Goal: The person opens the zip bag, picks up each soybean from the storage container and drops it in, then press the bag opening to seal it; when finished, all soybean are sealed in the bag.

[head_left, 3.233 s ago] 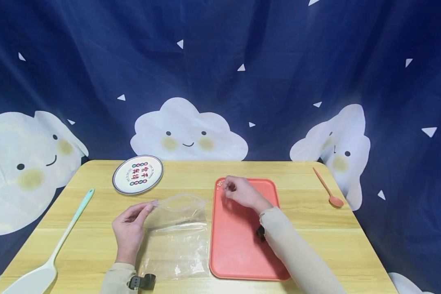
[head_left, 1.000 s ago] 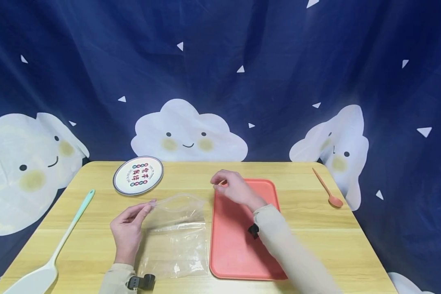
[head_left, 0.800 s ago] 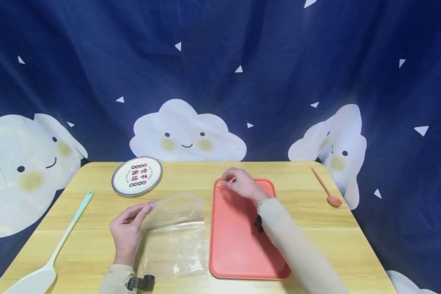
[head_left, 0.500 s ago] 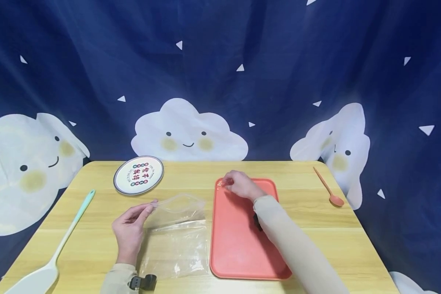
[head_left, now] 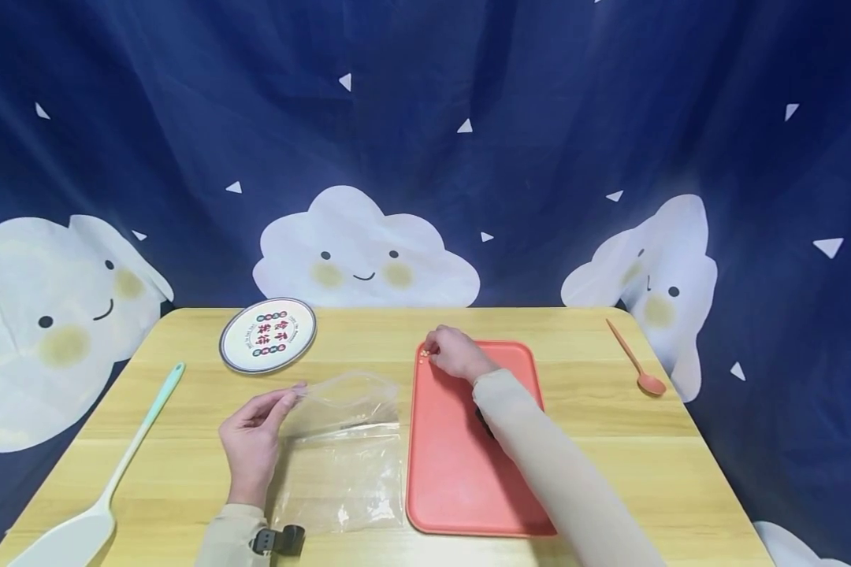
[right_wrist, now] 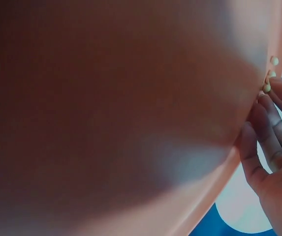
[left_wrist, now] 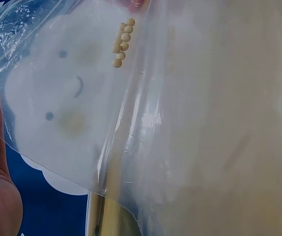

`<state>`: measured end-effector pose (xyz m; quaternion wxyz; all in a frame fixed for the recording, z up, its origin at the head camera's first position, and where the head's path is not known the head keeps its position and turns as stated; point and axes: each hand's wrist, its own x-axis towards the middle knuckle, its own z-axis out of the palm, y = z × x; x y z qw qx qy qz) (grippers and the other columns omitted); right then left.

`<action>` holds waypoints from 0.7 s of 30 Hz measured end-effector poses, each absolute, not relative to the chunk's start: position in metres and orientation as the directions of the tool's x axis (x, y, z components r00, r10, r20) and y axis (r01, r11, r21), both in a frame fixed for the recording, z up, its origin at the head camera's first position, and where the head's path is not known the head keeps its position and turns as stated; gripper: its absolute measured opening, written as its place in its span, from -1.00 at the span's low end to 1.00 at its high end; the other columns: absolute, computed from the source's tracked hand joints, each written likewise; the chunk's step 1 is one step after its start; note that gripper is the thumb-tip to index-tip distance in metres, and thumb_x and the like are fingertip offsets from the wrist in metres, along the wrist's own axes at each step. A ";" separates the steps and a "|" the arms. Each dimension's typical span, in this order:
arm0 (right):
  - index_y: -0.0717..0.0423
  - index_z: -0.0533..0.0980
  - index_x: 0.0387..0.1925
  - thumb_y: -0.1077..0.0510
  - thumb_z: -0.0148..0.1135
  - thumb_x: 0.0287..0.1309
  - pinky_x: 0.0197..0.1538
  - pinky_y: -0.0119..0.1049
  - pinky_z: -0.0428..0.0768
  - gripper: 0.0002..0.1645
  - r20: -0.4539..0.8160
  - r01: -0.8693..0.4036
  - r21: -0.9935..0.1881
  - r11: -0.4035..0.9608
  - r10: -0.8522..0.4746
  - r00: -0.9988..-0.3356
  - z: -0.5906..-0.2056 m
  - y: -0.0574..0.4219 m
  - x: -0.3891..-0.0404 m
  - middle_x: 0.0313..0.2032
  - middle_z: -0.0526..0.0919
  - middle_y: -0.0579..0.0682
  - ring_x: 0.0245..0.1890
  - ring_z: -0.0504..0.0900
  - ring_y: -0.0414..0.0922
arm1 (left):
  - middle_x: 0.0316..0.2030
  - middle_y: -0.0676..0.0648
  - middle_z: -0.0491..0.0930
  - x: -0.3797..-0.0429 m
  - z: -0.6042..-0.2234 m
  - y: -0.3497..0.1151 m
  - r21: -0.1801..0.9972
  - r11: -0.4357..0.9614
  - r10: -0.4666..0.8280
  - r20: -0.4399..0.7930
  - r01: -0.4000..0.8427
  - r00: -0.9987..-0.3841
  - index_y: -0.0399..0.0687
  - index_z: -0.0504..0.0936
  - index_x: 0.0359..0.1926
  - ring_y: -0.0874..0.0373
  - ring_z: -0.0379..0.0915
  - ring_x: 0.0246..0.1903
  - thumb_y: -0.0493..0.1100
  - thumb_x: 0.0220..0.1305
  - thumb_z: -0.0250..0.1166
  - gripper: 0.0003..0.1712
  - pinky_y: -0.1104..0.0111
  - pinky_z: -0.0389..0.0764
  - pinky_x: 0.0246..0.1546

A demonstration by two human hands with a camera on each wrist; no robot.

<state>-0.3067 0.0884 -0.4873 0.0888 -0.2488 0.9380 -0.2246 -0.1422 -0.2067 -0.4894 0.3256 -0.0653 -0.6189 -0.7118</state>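
Clear plastic sits in my left hand (head_left: 251,441) in the head view: thumb and fingers pinch one corner of the mouth of the bag (head_left: 340,480), which spreads to that hand's right with its lips bowed apart. I judge the film light, limp and slippery, best held by the lip, since the thin body would crumple. My right hand (head_left: 459,354) bends over the far left corner of the red tray (head_left: 461,480), a few pale beans (head_left: 425,353) just beside its fingertips. These look hard, light and apt to roll; a tip-to-tip pinch against the raised rim should suit them. Beneath that hand, the tray on the desk (head_left: 610,488) seems stiff.

From the left wrist I get what the head view barely hints at: a double row of beans (left_wrist: 125,37) showing through the film, well apart from my palm; some may be reflections.

From the right wrist, the beans line the tray's rim and my fingertips touch the nearest. Those fingers are curved and close together, but I cannot tell whether they grip one.
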 end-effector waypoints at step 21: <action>0.07 0.57 -0.31 0.31 0.25 0.23 -0.13 -0.28 0.57 -0.92 -0.032 -0.416 -0.496 0.762 -0.494 -0.869 -0.487 0.101 -0.307 -0.37 0.60 -0.13 -0.28 0.56 -0.17 | -0.32 -0.43 0.65 -0.145 -0.487 -0.207 0.834 -0.021 -0.375 0.504 0.551 -0.778 -0.66 0.60 -0.32 0.00 0.70 -0.30 -0.61 0.11 0.32 -0.90 0.34 0.68 -0.22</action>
